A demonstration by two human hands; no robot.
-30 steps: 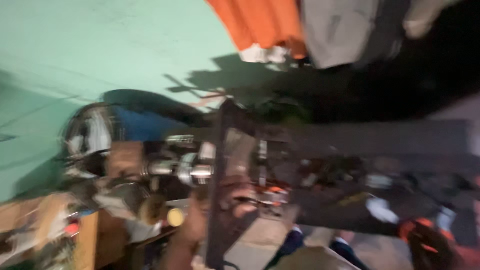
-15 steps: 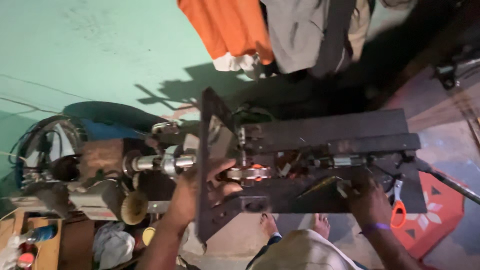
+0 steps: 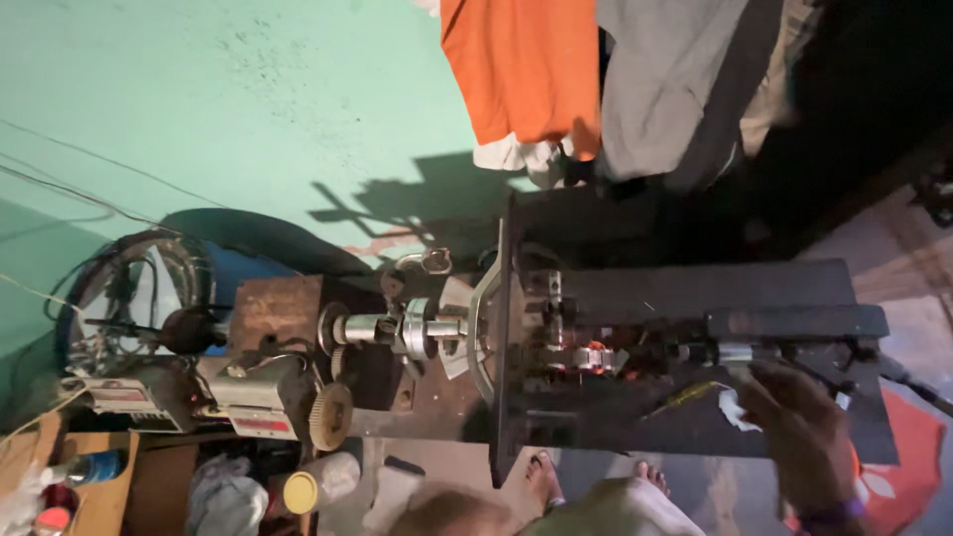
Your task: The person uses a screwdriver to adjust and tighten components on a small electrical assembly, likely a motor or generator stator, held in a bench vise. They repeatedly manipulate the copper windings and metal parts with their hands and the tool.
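On the dark metal machine frame (image 3: pixel 695 298), which fills the middle of the view, only one hand shows: the right hand (image 3: pixel 799 437) rests on the frame's lower right part, fingers curled loosely and not closed tight, with a small white scrap (image 3: pixel 733 407) at its fingertips; whether the fingers pinch the scrap or only touch it I cannot tell. Just left of that hand a thin yellowish tool (image 3: pixel 685 395) lies flat on the frame. The left hand is out of sight. Further left, at the frame's upright end plate (image 3: pixel 501 347), a shiny steel spindle (image 3: pixel 407 328) juts out away from the frame toward a rusty brown block (image 3: pixel 273 313), and a toothed gear (image 3: pixel 331 417) hangs below the spindle. As for containers, a wooden box (image 3: pixel 109 486) sits well to the lower left of the frame, holding a blue can (image 3: pixel 94 467) and some red-capped items too dim to tell apart; a pale jar with a yellow lid (image 3: pixel 313 486) lies on its side between the box and the frame. Below the frame's lower edge, bare toes (image 3: pixel 541 476) stand on pale floor. Above the frame's upper edge, an orange cloth (image 3: pixel 521 69) and a grey garment (image 3: pixel 665 79) hang against the green wall (image 3: pixel 248 99); the wall left of them is bare. Right of the frame, a red crate (image 3: pixel 908 447) crowds its corner.
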